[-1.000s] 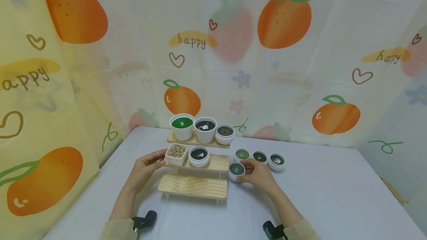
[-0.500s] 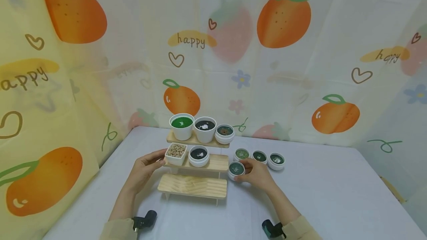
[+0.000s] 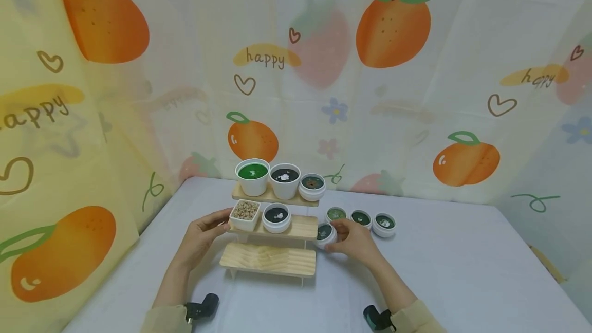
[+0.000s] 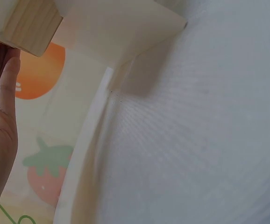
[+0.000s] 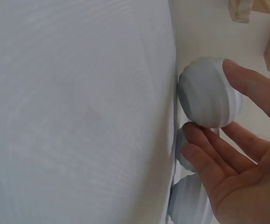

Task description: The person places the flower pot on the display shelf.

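Note:
My right hand holds a small round white bowl with dark green contents between thumb and fingers. In the right wrist view the ribbed side of this bowl faces the camera, low by the white cloth. At the left end of the wooden middle shelf, my left hand touches the edge with fairly straight fingers. On that shelf stand a square white bowl of beige grains and a round white bowl with dark contents. The lower wooden shelf is nearer to me.
The back shelf bears a cup with green contents, a cup with dark contents and a low round bowl. Beyond my right hand stand three small white bowls, the rightmost bowl among them. A fruit-print curtain rises behind.
My right hand has shifted slightly left with the small bowl, which is now tilted and closer to the middle shelf's right end. The left hand keeps its place.

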The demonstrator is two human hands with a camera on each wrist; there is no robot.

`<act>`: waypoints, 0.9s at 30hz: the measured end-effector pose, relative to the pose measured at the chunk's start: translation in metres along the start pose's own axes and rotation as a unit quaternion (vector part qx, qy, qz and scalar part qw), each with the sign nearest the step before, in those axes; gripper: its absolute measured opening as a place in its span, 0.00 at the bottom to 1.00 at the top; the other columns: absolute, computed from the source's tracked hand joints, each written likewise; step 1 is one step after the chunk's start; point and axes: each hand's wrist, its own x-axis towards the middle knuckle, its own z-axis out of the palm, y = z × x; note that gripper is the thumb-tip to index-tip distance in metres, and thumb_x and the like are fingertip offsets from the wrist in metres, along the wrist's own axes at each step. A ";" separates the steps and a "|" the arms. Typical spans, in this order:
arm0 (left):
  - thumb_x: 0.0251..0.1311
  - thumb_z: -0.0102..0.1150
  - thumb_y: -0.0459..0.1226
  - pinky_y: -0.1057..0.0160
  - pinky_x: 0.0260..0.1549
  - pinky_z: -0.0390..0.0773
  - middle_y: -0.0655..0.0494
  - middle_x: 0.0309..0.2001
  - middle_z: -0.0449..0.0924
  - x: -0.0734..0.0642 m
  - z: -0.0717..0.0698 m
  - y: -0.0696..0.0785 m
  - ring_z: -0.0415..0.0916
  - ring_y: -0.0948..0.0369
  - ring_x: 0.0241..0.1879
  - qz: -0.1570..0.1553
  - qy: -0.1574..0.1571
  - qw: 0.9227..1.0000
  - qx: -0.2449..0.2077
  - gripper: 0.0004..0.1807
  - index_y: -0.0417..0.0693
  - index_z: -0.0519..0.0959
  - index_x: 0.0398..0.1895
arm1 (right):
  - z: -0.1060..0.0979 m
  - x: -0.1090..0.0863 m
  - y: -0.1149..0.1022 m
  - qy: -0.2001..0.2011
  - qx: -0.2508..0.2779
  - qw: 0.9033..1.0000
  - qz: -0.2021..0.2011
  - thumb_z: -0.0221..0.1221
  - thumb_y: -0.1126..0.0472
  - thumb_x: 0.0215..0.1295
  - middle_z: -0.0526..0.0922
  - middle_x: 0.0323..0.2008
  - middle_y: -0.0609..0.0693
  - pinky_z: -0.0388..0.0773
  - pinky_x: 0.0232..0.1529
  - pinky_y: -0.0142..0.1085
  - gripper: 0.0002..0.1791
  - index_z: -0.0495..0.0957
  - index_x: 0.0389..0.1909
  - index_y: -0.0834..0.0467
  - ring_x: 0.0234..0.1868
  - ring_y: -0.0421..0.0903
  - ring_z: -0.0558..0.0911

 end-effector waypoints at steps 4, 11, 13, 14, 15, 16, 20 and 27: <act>0.65 0.59 0.30 0.78 0.55 0.75 0.77 0.52 0.81 0.000 0.000 0.001 0.75 0.76 0.56 -0.006 0.007 1.000 0.010 0.21 0.37 0.76 0.61 | 0.000 0.001 0.001 -0.004 -0.016 1.000 -0.001 0.80 0.55 0.37 0.87 0.41 0.49 0.82 0.41 0.35 0.37 0.80 0.54 0.57 0.41 0.42 0.84; 0.65 0.58 0.30 0.78 0.55 0.75 0.77 0.53 0.81 0.000 0.001 0.001 0.75 0.76 0.56 -0.006 0.005 1.000 0.011 0.21 0.37 0.76 0.62 | 0.002 0.002 0.004 -0.005 -0.036 0.999 -0.004 0.80 0.55 0.37 0.87 0.36 0.48 0.80 0.36 0.34 0.36 0.80 0.53 0.55 0.38 0.41 0.82; 0.65 0.58 0.30 0.78 0.55 0.75 0.77 0.53 0.81 0.000 0.000 0.001 0.75 0.76 0.56 -0.005 0.004 1.000 0.011 0.21 0.37 0.76 0.62 | 0.003 0.002 0.003 -0.003 -0.037 0.999 -0.002 0.80 0.55 0.37 0.87 0.36 0.48 0.80 0.36 0.34 0.36 0.81 0.52 0.54 0.38 0.41 0.82; 0.65 0.58 0.30 0.78 0.55 0.75 0.77 0.53 0.81 0.000 0.000 0.001 0.75 0.76 0.56 -0.004 0.004 1.000 0.012 0.21 0.37 0.76 0.62 | 0.003 0.002 0.003 -0.003 -0.038 0.999 -0.002 0.80 0.55 0.37 0.87 0.36 0.48 0.80 0.36 0.35 0.35 0.81 0.52 0.54 0.38 0.41 0.82; 0.65 0.58 0.29 0.78 0.55 0.75 0.77 0.53 0.81 0.000 0.000 0.000 0.75 0.76 0.56 -0.003 0.004 1.000 0.011 0.21 0.37 0.76 0.62 | 0.003 0.002 0.003 -0.002 -0.040 0.999 -0.001 0.80 0.55 0.37 0.87 0.36 0.48 0.80 0.36 0.35 0.35 0.81 0.52 0.54 0.38 0.41 0.82; 0.65 0.58 0.29 0.78 0.56 0.75 0.77 0.53 0.81 -0.001 0.000 0.000 0.75 0.76 0.56 -0.002 0.004 1.000 0.010 0.21 0.37 0.76 0.62 | 0.003 0.002 0.002 -0.001 -0.039 0.999 0.000 0.80 0.55 0.37 0.87 0.36 0.49 0.80 0.36 0.35 0.35 0.81 0.52 0.54 0.38 0.41 0.83; 0.65 0.57 0.28 0.78 0.55 0.75 0.77 0.53 0.82 -0.002 -0.001 -0.001 0.75 0.76 0.56 0.003 0.001 1.000 0.003 0.20 0.37 0.76 0.61 | 0.000 0.000 0.000 0.003 -0.029 1.000 0.007 0.80 0.54 0.37 0.87 0.37 0.50 0.80 0.37 0.35 0.34 0.81 0.51 0.54 0.37 0.41 0.83; 0.65 0.57 0.28 0.78 0.56 0.76 0.76 0.53 0.82 -0.001 0.000 0.000 0.76 0.76 0.56 0.006 -0.003 1.000 0.003 0.20 0.37 0.76 0.61 | -0.020 -0.002 -0.009 0.037 -0.005 0.999 0.001 0.78 0.53 0.40 0.87 0.41 0.54 0.81 0.38 0.35 0.33 0.81 0.51 0.55 0.39 0.42 0.84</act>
